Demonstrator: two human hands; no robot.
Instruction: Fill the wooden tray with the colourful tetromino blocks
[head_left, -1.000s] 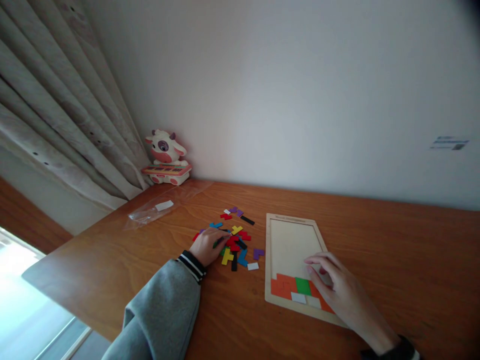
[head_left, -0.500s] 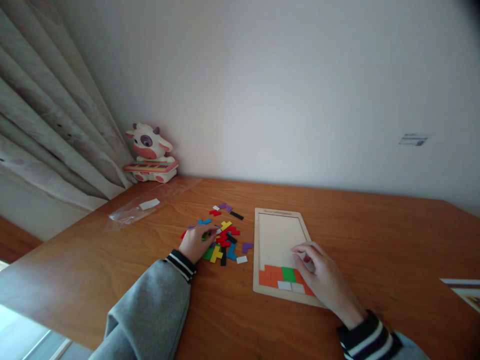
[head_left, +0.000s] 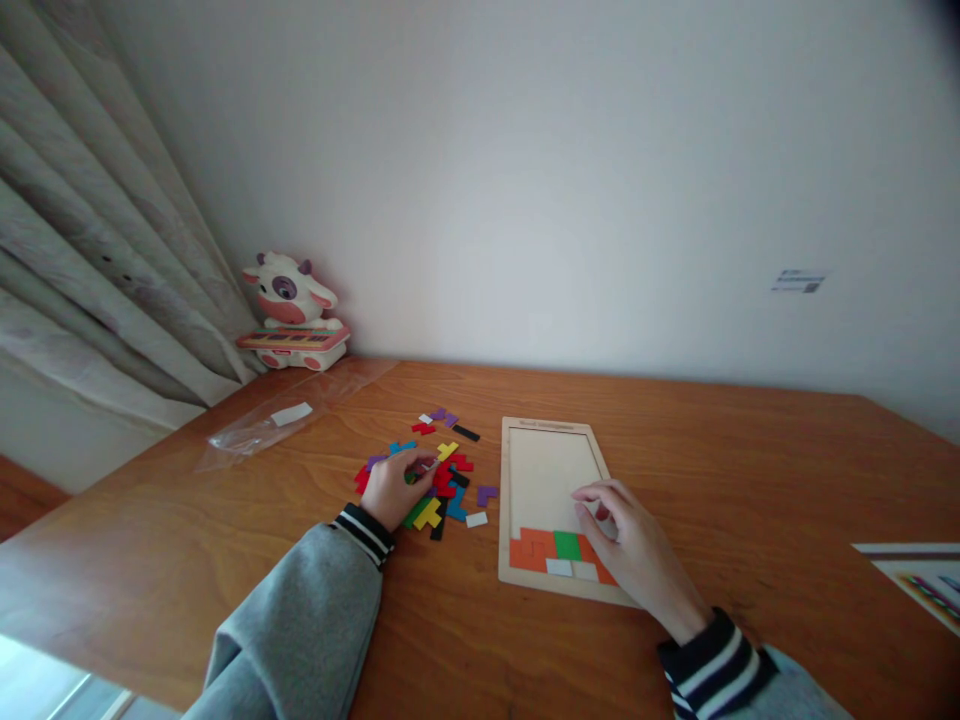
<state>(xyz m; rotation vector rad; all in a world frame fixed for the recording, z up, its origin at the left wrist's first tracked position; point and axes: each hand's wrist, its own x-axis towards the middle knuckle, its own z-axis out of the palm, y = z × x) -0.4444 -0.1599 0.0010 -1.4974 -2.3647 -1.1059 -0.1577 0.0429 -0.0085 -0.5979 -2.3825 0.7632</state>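
Note:
A wooden puzzle tray [head_left: 517, 455] lies on the brown table, with orange, green and white pieces [head_left: 555, 553] filling its near end. Left of the tray is a heap of coloured puzzle pieces [head_left: 442, 480]. My left hand [head_left: 396, 484] rests on that heap with fingers curled over pieces; what it grips is hidden. My right hand [head_left: 626, 540] lies on the tray's near right part, fingers bent and fingertips touching the tray floor above the placed pieces, holding nothing that I can see.
A toy cow with a small keyboard [head_left: 291, 315] stands at the back left by the curtain [head_left: 82, 270]. A clear plastic bag [head_left: 262, 425] lies near it. A printed sheet [head_left: 919, 575] sits at the table's right edge. The wall runs behind the table.
The view has swung, so everything sits further left and lower in frame. My left hand's fingers have shifted over the heap; my right hand stays on the tray.

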